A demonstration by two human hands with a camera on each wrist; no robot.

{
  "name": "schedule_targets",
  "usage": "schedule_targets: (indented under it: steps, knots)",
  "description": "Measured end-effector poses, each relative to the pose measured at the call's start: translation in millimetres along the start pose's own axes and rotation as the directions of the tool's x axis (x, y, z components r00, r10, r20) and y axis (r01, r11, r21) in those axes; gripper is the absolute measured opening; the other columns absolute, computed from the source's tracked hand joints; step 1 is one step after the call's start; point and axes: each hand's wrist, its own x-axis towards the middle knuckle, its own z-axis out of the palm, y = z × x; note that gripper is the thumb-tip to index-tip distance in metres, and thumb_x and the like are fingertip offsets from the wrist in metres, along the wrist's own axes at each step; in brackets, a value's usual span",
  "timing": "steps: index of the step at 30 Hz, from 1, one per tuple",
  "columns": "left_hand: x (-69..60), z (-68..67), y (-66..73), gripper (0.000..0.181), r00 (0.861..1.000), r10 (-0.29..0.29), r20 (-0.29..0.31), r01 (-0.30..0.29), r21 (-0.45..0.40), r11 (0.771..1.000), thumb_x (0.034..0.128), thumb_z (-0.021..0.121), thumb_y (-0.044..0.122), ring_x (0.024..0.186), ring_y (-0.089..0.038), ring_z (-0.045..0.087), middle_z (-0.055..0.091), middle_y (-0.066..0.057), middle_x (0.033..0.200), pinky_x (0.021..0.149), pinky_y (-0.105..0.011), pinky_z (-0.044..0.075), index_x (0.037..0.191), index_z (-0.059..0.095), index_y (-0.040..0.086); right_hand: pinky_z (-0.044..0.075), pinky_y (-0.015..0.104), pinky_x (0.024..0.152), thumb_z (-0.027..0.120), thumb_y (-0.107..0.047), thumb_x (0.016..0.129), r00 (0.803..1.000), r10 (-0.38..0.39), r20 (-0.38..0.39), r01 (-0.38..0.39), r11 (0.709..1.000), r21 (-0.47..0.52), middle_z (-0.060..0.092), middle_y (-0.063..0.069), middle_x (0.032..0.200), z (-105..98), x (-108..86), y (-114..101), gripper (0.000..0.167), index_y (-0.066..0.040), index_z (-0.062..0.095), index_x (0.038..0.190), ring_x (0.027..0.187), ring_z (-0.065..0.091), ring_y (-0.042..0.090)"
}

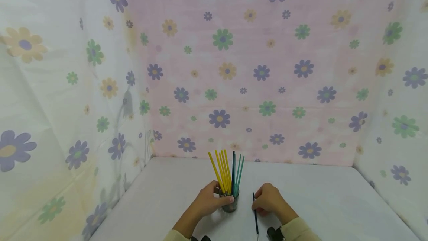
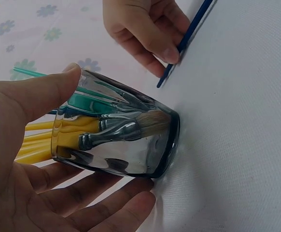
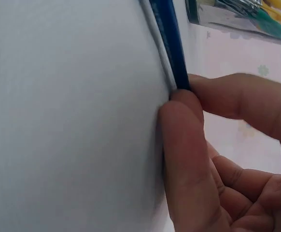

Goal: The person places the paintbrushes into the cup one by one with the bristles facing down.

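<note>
A clear drinking glass [image 1: 230, 207] stands upright on the white table, holding several paintbrushes with their bristles down. Yellow handles [image 1: 221, 168] lean left in it, beside a dark blue handle [image 1: 233, 170] and green handles [image 1: 239, 170]. My left hand [image 1: 208, 201] grips the glass from the left, thumb near the rim and fingers around the far side. To the right of the glass, my right hand [image 1: 269, 199] pinches a slim dark blue paintbrush [image 1: 256, 221] between thumb and fingertips. That brush lies along the tabletop, its metal end toward me; its bristles are out of view.
A white cloth covers the table [image 1: 317, 196]. Flower-print curtains [image 1: 240, 84] rise behind it and at both sides. Dark wrist-worn devices [image 1: 275, 234] show at the bottom edge near both sleeves.
</note>
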Motion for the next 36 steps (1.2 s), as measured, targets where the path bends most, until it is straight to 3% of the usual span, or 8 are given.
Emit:
schedule_targets:
  steps: [6, 16, 22, 30, 36]
  knots:
    - [1.7, 0.2, -1.8, 0.064, 1.0, -0.007, -0.004, 0.007, 0.006, 1.0, 0.0778, 0.085, 0.059, 0.11, -0.029, 0.064, 0.071, -0.005, 0.117, 0.089, -0.064, 0.053, 0.119, 0.061, 0.016, 0.061, 0.032, 0.06, 0.086, -0.007, 0.077, 0.998, 0.024, 0.058, -0.03, 0.994, 0.108, 0.071, 0.012, 0.085, -6.0, 7.2, 10.1, 0.029, -0.002, 0.069, 0.099, 0.069, 0.07, 0.022]
    - [-0.4, -1.3, -1.5, 0.062, 1.0, -0.004, -0.014, 0.004, 0.0, 1.0, 0.079, 0.085, 0.056, 0.111, -0.029, 0.064, 0.071, -0.004, 0.116, 0.091, -0.064, 0.052, 0.119, 0.06, 0.016, 0.064, 0.039, 0.068, 0.082, -0.004, 0.08, 0.983, -0.053, 0.173, -0.008, 0.942, 0.336, 0.074, 0.015, 0.093, -13.4, 17.8, 29.6, 0.036, 0.005, 0.07, 0.113, 0.077, 0.073, 0.024]
    - [1.1, 0.1, -2.3, 0.062, 1.0, -0.001, -0.01, 0.001, 0.006, 1.0, 0.0777, 0.086, 0.057, 0.109, -0.028, 0.063, 0.071, -0.003, 0.115, 0.09, -0.063, 0.052, 0.118, 0.06, 0.017, 0.064, 0.04, 0.073, 0.08, -0.006, 0.083, 0.978, -0.057, 0.203, -0.031, 0.914, 0.405, 0.075, 0.014, 0.097, -22.5, 17.7, 38.1, 0.04, 0.005, 0.067, 0.12, 0.081, 0.073, 0.023]
    - [2.8, 0.9, -2.0, 0.063, 1.0, 0.011, -0.008, -0.011, 0.009, 1.0, 0.0769, 0.086, 0.059, 0.109, -0.028, 0.064, 0.071, -0.003, 0.114, 0.09, -0.064, 0.052, 0.117, 0.06, 0.017, 0.063, 0.042, 0.074, 0.076, -0.009, 0.088, 0.965, -0.118, 0.233, -0.007, 0.88, 0.475, 0.078, 0.011, 0.102, -35.2, 16.0, 41.9, 0.04, 0.004, 0.065, 0.124, 0.082, 0.075, 0.021]
    - [2.6, 1.8, -1.8, 0.062, 1.0, 0.006, -0.007, -0.006, 0.007, 1.0, 0.0762, 0.086, 0.059, 0.11, -0.028, 0.063, 0.071, -0.002, 0.114, 0.089, -0.063, 0.052, 0.116, 0.06, 0.019, 0.064, 0.041, 0.077, 0.072, -0.011, 0.093, 0.952, -0.206, 0.226, 0.061, 0.852, 0.52, 0.075, 0.015, 0.105, -46.6, 7.5, 34.4, 0.04, 0.009, 0.061, 0.126, 0.084, 0.074, 0.02]
